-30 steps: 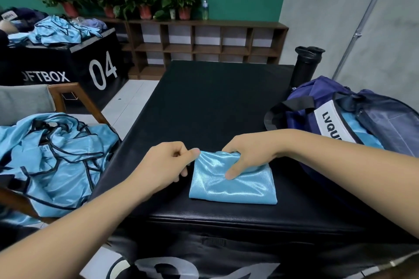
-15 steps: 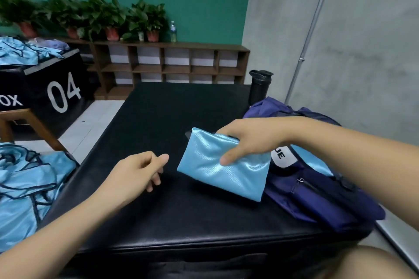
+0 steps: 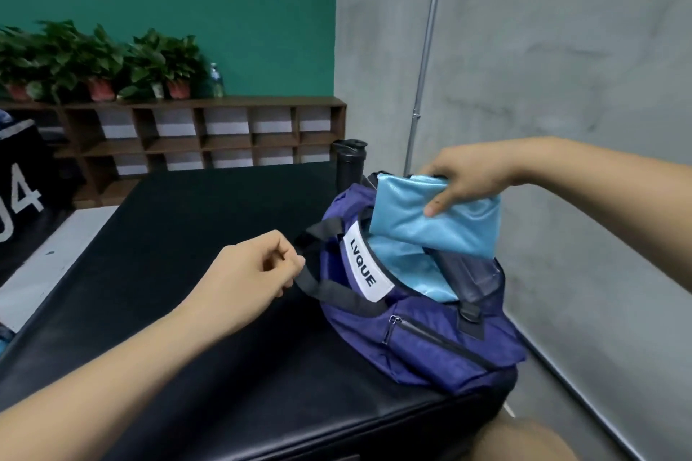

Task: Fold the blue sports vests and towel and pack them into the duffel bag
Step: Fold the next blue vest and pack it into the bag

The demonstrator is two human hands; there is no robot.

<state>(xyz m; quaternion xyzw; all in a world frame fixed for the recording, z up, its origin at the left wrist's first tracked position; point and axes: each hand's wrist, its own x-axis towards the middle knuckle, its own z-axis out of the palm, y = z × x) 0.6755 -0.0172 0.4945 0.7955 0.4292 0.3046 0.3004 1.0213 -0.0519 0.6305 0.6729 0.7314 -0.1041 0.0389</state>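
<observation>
Folded blue vest: head view, held just above the open top of the duffel bag, tilted, its lower edge at the opening.
Right hand: fingers clamped over the vest's upper edge, gripping it.
Duffel bag: dark blue, white label, on the right end of the black tabletop; more blue cloth lies inside.
Left hand: fingers curled, right at the bag's black handle; whether they grip it cannot be told.
Black bottle: upright behind the bag.
Wooden shelf: by the green wall, with potted plants on top.
</observation>
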